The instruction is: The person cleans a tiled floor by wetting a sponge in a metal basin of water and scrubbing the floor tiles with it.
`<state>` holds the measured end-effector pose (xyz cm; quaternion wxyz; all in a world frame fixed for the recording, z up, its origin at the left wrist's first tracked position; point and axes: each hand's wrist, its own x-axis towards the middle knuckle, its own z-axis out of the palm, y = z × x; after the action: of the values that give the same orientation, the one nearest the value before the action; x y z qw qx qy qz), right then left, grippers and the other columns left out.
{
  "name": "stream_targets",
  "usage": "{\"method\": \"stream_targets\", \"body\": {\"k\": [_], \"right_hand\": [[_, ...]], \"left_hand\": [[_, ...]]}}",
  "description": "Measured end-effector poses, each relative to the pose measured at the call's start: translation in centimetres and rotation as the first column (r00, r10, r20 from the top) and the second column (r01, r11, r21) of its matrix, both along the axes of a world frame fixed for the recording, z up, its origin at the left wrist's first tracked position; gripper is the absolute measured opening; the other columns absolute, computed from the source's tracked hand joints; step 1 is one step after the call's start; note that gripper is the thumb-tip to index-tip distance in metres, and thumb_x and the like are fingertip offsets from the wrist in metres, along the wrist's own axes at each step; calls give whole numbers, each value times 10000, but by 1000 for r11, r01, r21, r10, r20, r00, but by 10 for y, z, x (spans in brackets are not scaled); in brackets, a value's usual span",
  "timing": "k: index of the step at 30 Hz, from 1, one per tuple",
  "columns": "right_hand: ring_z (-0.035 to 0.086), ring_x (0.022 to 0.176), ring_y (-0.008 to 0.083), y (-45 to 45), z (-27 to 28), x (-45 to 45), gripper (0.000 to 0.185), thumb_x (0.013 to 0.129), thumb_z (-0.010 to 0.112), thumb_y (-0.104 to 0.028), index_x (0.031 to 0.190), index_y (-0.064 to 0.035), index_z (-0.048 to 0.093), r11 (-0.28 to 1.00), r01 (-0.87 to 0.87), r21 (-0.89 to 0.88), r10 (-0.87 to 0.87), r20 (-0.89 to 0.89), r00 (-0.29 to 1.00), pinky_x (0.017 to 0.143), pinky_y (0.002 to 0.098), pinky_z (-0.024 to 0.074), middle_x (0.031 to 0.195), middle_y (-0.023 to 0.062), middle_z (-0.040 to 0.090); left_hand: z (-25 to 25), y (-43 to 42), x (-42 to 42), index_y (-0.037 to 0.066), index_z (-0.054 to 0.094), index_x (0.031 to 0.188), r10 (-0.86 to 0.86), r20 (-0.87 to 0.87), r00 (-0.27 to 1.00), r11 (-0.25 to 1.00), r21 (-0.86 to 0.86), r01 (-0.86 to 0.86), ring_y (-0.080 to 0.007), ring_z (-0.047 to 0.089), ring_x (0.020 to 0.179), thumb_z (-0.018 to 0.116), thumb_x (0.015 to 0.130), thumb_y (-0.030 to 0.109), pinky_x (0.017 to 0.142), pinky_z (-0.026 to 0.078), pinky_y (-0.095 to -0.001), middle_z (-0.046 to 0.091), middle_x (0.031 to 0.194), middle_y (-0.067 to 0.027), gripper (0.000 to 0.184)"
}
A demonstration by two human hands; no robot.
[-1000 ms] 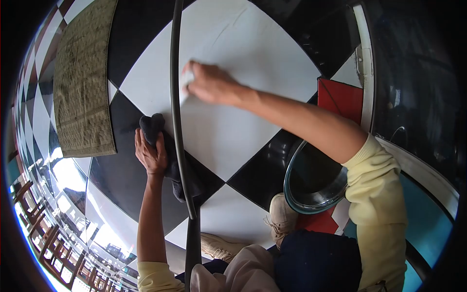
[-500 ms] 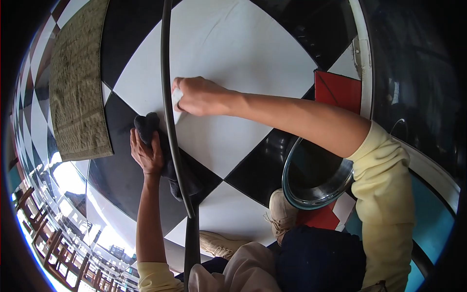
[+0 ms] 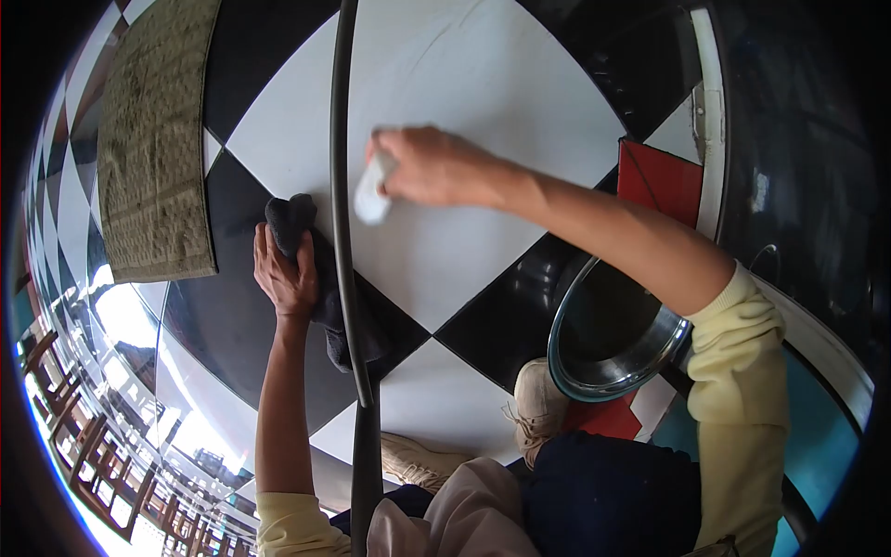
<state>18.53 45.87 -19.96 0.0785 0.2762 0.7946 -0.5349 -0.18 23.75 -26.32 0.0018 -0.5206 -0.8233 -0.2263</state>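
Note:
My left hand is closed around one end of a bunched dark grey cloth, which lies on a black floor tile. The rest of the cloth trails below it, partly behind a thin dark bar. My right hand grips a small white piece, blurred by motion, over the large white tile. Whether it is a sponge or a folded wipe I cannot make out. Faint streaks mark that tile near the top.
A round bowl with a glassy rim stands by my right forearm, beside my shoe. The dark curved bar crosses the view from top to bottom. A greenish mat lies at the left; wooden chairs show at lower left.
My right hand has moved a little to the right across the white tile with the white piece, which now tilts differently. My left hand stays on the dark cloth. The view has shifted slightly.

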Motion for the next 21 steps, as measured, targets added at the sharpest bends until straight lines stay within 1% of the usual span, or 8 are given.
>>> {"method": "stream_targets", "body": {"k": [2, 7, 11, 13, 16, 19, 20, 21], "right_hand": [[681, 848, 313, -24, -1, 10, 341, 793, 714, -154, 1098, -40, 611, 987, -147, 66, 147, 4, 989, 770, 397, 518, 918, 194, 683], [674, 892, 284, 19, 7, 8, 358, 790, 724, -157, 1111, -56, 602, 984, 133, -120, -121, 98, 988, 783, 383, 511, 936, 181, 683], [669, 886, 295, -24, -6, 24, 369, 784, 731, -169, 1118, -78, 605, 991, -122, 61, 121, 21, 992, 798, 390, 507, 947, 165, 684], [660, 850, 284, -12, -6, 22, 351, 802, 708, -160, 1118, -54, 598, 996, -26, -89, 34, 86, 996, 792, 393, 506, 923, 158, 684], [649, 796, 238, 12, 0, 24, 326, 824, 689, -146, 1120, -52, 590, 971, 192, -139, -185, 68, 980, 756, 379, 510, 895, 133, 684], [621, 741, 181, -27, -25, 40, 325, 833, 693, -154, 1122, -50, 587, 994, -88, 60, 92, -63, 994, 686, 330, 510, 867, 109, 669], [620, 769, 187, -37, -15, 42, 328, 827, 716, -160, 1117, -71, 592, 986, -106, 127, 119, -102, 988, 700, 323, 507, 886, 108, 658], [625, 802, 205, -29, -10, 41, 333, 820, 725, -162, 1115, -80, 594, 1000, -18, 17, 18, -27, 999, 728, 337, 505, 903, 112, 658]], "left_hand": [[8, 4, 4, -62, 548, 1152, 17, 41, 999, 999, -42, -15, -480, 556, 1036, 664, 846, 221, 889, 460, -503, 573, 1151, -278, 433], [4, 5, 4, -46, 560, 1081, -25, -6, 1000, 998, 64, 25, -462, 554, 956, 660, 836, 206, 833, 462, -499, 567, 1045, -240, 365], [10, 9, 5, -39, 560, 1066, -25, 69, 997, 999, 38, 23, -457, 550, 939, 662, 832, 205, 820, 458, -503, 558, 1019, -234, 353], [8, 6, 4, -36, 560, 1071, -20, 29, 999, 999, 35, 19, -454, 550, 942, 663, 831, 203, 824, 458, -500, 557, 1021, -235, 354], [5, 6, 4, -33, 558, 1064, -28, -4, 1000, 998, 56, 29, -445, 549, 939, 658, 834, 202, 821, 457, -496, 554, 1016, -227, 344], [7, 9, 5, -29, 555, 1053, -33, -8, 999, 997, 75, 33, -434, 548, 935, 651, 839, 205, 813, 454, -492, 549, 1007, -215, 331], [8, 10, 5, -27, 554, 1049, -34, -8, 999, 996, 77, 35, -430, 547, 933, 648, 840, 206, 810, 453, -491, 547, 1004, -211, 327], [9, 10, 5, -25, 552, 1047, -33, 7, 999, 997, 64, 33, -428, 548, 935, 647, 841, 207, 809, 452, -491, 546, 1004, -207, 325]]}}
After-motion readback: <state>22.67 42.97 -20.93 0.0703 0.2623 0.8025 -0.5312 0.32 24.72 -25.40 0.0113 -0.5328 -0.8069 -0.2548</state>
